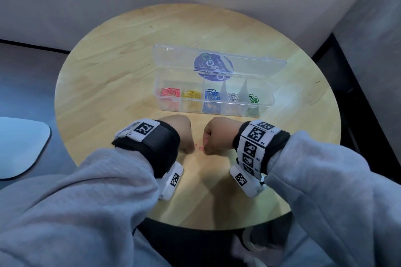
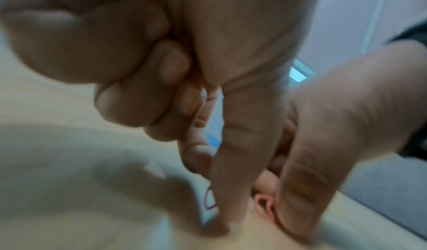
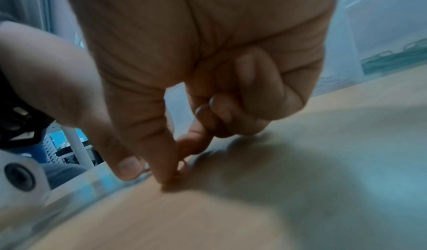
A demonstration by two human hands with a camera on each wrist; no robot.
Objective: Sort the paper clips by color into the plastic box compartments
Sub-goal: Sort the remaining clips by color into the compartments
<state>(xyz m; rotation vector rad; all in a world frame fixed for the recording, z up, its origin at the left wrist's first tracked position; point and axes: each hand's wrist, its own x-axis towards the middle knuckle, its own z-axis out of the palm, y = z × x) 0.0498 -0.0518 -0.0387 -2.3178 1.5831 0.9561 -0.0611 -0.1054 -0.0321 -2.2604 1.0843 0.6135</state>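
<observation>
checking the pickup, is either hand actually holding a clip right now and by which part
Cannot be told for sure. Both the left hand and right hand have fingertips down on the table at red paper clips; a closed pinch isn't clearly visible.

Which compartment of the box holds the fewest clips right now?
The green compartment at the far right end of the plastic box: only a small clump sits there, while the pink, yellow and blue heaps look fuller. The white one is also sparse.

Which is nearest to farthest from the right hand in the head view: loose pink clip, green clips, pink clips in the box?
1. Loose pink clip, on the table at the right hand fingers.
2. Green clips, rightmost compartment.
3. Pink clips, leftmost compartment.
</observation>
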